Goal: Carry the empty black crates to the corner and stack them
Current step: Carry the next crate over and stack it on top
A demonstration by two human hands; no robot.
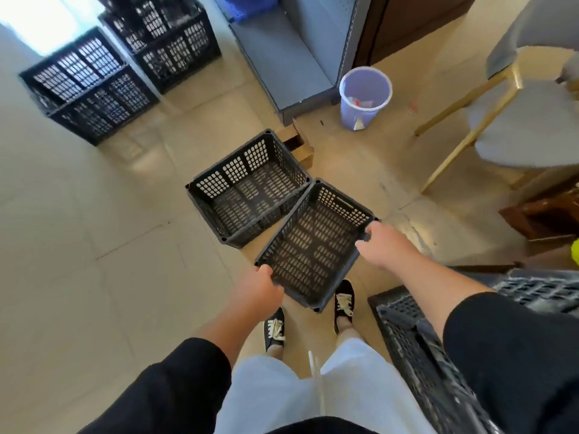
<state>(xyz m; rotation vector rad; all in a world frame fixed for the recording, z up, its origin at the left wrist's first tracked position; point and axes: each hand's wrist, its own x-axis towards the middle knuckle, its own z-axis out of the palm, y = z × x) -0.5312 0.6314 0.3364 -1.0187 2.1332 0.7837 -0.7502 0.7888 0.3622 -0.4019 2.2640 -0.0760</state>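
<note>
Crates of black perforated plastic were the only task things in the head view. One empty black lattice-walled crate was held above the floor in front of the person's legs, tilted, its open top facing the camera. Its walls and base were pierced with rows of small oblong slots, and a longer handle slot showed in its far wall. The left hand gripped its near-left rim, fingers curled over the edge. The right hand gripped the right-hand rim near the far corner, fingers likewise wrapped around the plastic.

A second empty black crate of the same moulded lattice sat on the beige tiled floor, its near-right corner touching or just behind the held one; I could not tell which. Two stacks of matching black crates stood well apart at the upper left near a bright patch of light. Another dark lattice crate lay blurred at the lower right, beside the right forearm.

A round lilac plastic waste bin with scraps inside stood by a grey metal shelf unit. A grey cushioned chair with pale wooden legs was at the right. Black lace-up canvas shoes and pale shorts showed below.
</note>
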